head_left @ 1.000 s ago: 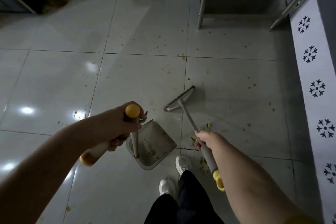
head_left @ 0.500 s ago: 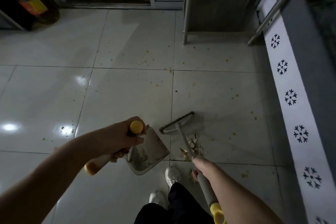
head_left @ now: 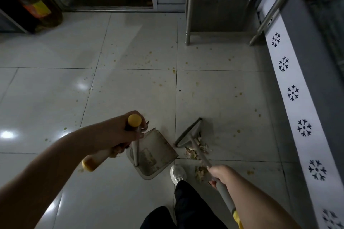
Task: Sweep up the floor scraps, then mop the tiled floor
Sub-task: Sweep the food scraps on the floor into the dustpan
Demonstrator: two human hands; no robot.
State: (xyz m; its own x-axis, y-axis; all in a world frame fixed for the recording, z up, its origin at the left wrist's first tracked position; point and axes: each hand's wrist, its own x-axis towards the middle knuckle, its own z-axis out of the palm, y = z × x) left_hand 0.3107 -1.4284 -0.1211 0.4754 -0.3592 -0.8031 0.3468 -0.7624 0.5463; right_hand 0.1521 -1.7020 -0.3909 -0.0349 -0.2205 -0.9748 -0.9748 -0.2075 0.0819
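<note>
My left hand grips the yellow-capped upright handle of a grey dustpan that rests on the white tiled floor. The same hand also holds a second pale handle with a yellow end. My right hand grips the grey broom handle. The broom head lies on the floor just right of the pan's mouth. A pile of food scraps sits under and behind the broom head, with more scraps near my shoe. Small yellowish specks dot the tiles.
My white shoe and dark trouser leg stand right behind the dustpan. A steel table leg rises at the back. A white panel with black snowflake marks runs along the right. A large oil bottle stands back left.
The broom head has swung from lying across the view to angled beside the pan's mouth, drawing the scraps closer. The view has shifted slightly.
</note>
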